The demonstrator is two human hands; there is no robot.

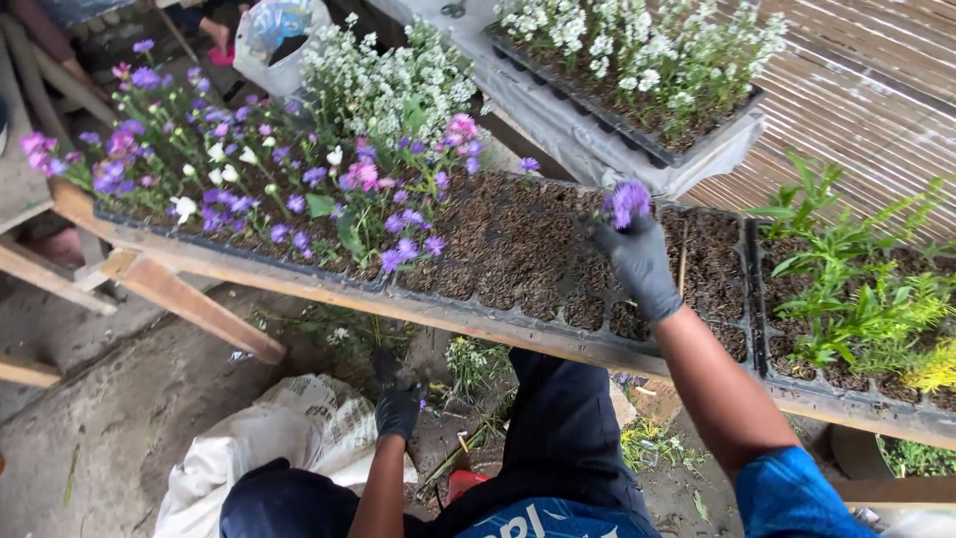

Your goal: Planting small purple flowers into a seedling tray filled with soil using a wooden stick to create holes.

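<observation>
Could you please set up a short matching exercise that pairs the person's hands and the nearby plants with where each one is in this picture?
Things:
1. right hand
2. left hand
3. white flowers
4. green seedlings

Places:
A. down low by the white sack, below the bench
B. in the far tray at the top
C. over the soil tray, holding a purple flower
D. in the tray at the right edge

Pairs: 1-C, 2-A, 3-B, 4-D
</observation>
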